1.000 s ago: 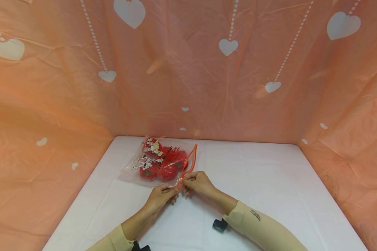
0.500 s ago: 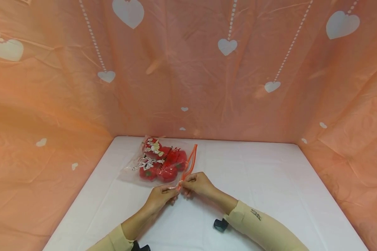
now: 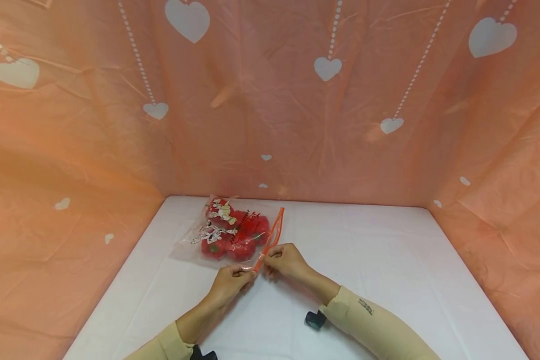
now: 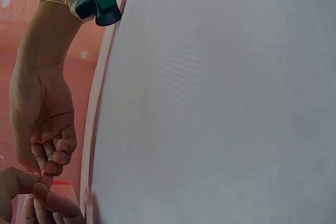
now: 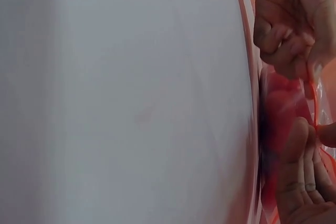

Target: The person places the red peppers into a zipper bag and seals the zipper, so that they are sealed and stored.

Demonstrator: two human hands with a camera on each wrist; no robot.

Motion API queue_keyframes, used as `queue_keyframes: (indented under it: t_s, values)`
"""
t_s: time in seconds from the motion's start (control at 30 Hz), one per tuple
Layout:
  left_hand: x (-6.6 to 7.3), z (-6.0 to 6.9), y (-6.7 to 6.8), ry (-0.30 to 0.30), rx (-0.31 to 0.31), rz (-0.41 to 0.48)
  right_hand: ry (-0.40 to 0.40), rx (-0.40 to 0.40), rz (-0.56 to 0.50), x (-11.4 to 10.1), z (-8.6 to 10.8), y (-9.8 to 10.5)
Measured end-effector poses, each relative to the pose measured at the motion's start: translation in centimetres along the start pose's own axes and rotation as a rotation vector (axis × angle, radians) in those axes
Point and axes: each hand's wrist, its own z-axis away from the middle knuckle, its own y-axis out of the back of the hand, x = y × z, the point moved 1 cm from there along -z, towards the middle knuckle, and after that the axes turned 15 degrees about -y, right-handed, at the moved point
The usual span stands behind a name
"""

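A clear zip bag (image 3: 186, 247) with cartoon prints lies on the table, its orange zip edge (image 3: 276, 227) facing right. Inside sit several red bell peppers (image 3: 240, 248) with green stems. My left hand (image 3: 227, 286) pinches the near end of the orange edge between thumb and fingers. Just beyond it along the same strip, my right hand (image 3: 289, 261) pinches the edge too. In the right wrist view, the orange strip (image 5: 314, 100) runs between the two hands. Farther up, the edge's two sides stand apart.
The white tabletop (image 3: 369, 265) stretches to the right of the bag and in front of it. Orange curtains (image 3: 297, 125) with white hearts enclose the table at the back and sides. A dark wrist device (image 3: 315, 320) hangs under the right forearm.
My right hand has shifted slightly up along the orange edge, away from the left hand. The left hand keeps its pinch, and the bag stays in place.
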Motion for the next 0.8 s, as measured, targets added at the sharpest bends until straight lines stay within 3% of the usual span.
queue_keyframes:
  t_s: [0.33,0.8]
  values:
    - [0.2,0.1,0.2,-0.001,-0.001,-0.077,0.015,0.065,0.025,-0.4,-0.7,0.8]
    - [0.7,0.6,0.2,-0.013,-0.012,-0.077,-0.014,0.135,0.021,-0.8,-2.0,2.3]
